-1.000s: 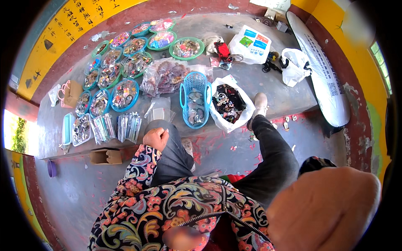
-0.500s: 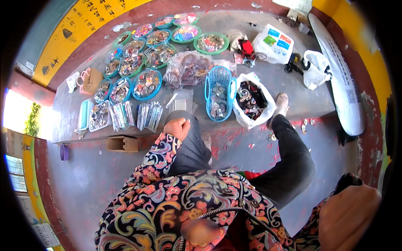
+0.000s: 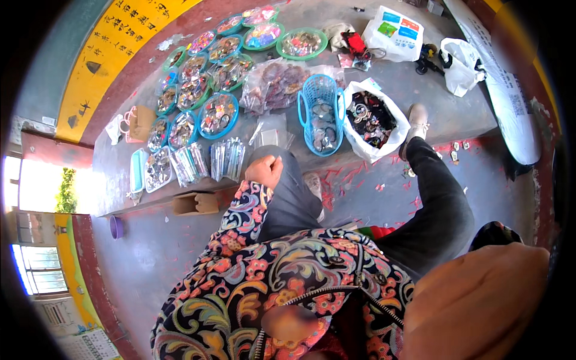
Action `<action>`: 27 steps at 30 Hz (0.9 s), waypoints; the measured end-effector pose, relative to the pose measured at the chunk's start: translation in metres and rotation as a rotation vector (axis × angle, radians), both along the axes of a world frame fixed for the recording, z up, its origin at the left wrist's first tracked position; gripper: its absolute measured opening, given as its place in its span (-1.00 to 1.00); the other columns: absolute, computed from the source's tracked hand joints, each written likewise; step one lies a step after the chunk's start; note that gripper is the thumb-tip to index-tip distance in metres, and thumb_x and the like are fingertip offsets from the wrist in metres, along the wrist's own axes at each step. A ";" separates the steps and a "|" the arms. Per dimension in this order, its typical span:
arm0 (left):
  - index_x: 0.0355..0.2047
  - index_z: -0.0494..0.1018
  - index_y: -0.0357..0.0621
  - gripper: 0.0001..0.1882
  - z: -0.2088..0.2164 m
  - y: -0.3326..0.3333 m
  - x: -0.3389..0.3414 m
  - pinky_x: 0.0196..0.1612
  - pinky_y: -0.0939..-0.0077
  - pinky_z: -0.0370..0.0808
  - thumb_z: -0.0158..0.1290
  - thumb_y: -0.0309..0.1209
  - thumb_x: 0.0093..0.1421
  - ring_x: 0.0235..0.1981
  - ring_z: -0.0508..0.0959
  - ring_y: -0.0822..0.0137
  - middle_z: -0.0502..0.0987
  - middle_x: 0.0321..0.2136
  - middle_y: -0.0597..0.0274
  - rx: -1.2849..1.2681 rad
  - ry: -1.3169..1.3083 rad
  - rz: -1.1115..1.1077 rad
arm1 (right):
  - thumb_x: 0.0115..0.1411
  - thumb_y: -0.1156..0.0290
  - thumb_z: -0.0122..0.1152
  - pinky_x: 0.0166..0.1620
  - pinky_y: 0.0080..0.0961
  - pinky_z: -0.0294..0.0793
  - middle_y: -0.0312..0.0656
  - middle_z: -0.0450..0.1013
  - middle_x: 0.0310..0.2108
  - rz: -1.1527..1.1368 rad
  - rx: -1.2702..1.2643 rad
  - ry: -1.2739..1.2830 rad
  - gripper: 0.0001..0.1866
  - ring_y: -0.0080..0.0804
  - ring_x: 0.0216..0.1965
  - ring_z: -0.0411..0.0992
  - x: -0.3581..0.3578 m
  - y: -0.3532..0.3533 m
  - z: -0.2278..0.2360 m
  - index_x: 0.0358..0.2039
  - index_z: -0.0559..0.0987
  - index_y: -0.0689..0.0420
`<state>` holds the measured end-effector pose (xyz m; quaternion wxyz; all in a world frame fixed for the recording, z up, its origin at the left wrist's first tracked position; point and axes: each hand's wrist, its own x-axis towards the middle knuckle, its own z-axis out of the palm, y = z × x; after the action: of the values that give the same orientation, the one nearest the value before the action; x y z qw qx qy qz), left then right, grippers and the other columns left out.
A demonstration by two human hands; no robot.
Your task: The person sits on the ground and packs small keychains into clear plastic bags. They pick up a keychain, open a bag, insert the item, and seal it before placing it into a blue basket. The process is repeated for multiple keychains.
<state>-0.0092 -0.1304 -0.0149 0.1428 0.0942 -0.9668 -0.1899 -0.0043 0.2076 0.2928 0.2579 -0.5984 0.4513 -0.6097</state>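
Note:
My left hand (image 3: 264, 171) rests closed in a loose fist on my left knee, with nothing showing in it. Just beyond that knee lie a clear plastic packet (image 3: 273, 135) and wrapped bundles of pens (image 3: 227, 159). Large and close at the lower right is my right hand (image 3: 480, 300); its fingers are out of sight. Past my knees stand a blue lattice basket (image 3: 318, 86) with round items in it and an open white plastic bag (image 3: 362, 148) full of small dark accessories.
Blue and green round baskets (image 3: 200, 130) of small packaged goods cover the raised platform's left part. Big clear bags (image 3: 270, 90) lie mid-platform, white bags (image 3: 393, 36) at the far right. Below the platform's edge are an open cardboard box (image 3: 197, 204) and a purple bucket (image 3: 116, 227).
The whole view has shifted, with the goods slightly higher and to the right. My right hand looks larger and reaches further toward the middle. My left fist stays on the knee.

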 end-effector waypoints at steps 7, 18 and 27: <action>-0.74 0.27 -0.16 -0.68 0.000 0.001 0.002 -0.56 0.16 0.31 0.00 -0.27 0.04 -0.64 0.41 0.02 0.37 -0.75 0.05 -0.023 0.060 -0.005 | -0.05 0.44 0.17 -0.85 -0.55 -0.11 -0.28 0.20 -0.89 0.031 -0.002 -0.001 -0.69 -0.47 -0.92 0.10 -0.007 -0.009 0.002 -0.83 0.31 0.14; -0.74 0.26 -0.18 -0.67 0.003 -0.001 0.003 -0.58 0.14 0.28 -0.02 -0.28 0.05 -0.65 0.40 -0.01 0.36 -0.74 0.01 0.026 0.035 0.007 | -0.06 0.43 0.19 -0.84 -0.54 -0.12 -0.28 0.19 -0.89 0.050 0.048 0.010 -0.68 -0.47 -0.92 0.09 -0.011 -0.033 -0.005 -0.84 0.31 0.14; -0.75 0.26 -0.17 -0.67 0.000 0.000 0.003 -0.56 0.14 0.30 -0.02 -0.26 0.05 -0.64 0.41 -0.01 0.38 -0.73 0.02 0.010 0.042 0.024 | -0.07 0.43 0.20 -0.83 -0.54 -0.12 -0.28 0.19 -0.89 0.023 0.035 0.016 -0.67 -0.47 -0.91 0.08 -0.004 -0.029 -0.009 -0.84 0.30 0.14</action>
<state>-0.0066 -0.1304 -0.0145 0.1647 0.1024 -0.9614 -0.1951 -0.0087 0.1783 0.2839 0.2720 -0.6038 0.4570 -0.5939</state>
